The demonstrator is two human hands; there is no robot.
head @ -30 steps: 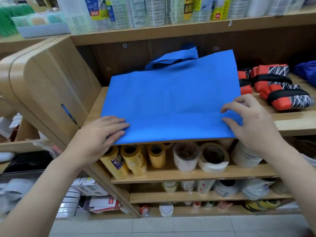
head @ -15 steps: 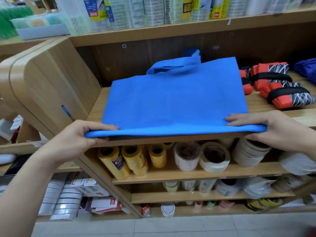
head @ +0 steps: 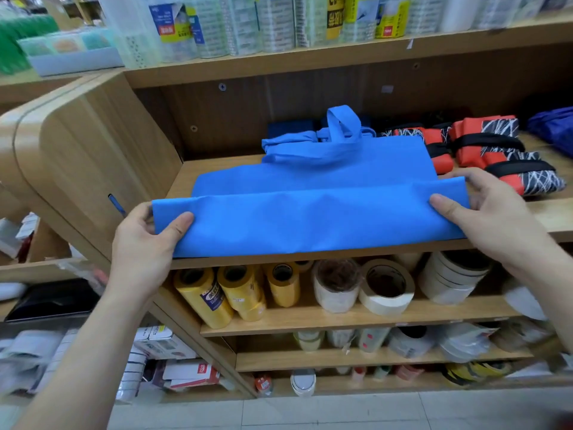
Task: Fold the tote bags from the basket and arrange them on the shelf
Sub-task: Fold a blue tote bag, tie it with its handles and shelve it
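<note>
A bright blue tote bag [head: 310, 193] lies flat on the wooden shelf [head: 545, 215], handles [head: 342, 125] toward the back. Its near edge is lifted and turned over as a flap [head: 310, 221] above the shelf's front lip. My left hand [head: 145, 243] pinches the flap's left corner, thumb on top. My right hand [head: 496, 212] pinches the right corner the same way. A crumpled blue bag [head: 288, 141] lies behind it. No basket is in view.
Folded orange and black patterned bags [head: 496, 150] lie to the right on the same shelf, with a dark blue bag [head: 555, 125] at the far right. A curved wooden end panel [head: 77, 156] stands on the left. Tape rolls [head: 384, 287] fill the shelf below.
The bag's near edge, held flat at the shelf front before, is now lifted and folding back over the bag. Both hands moved from resting on the fabric to pinching its corners.
</note>
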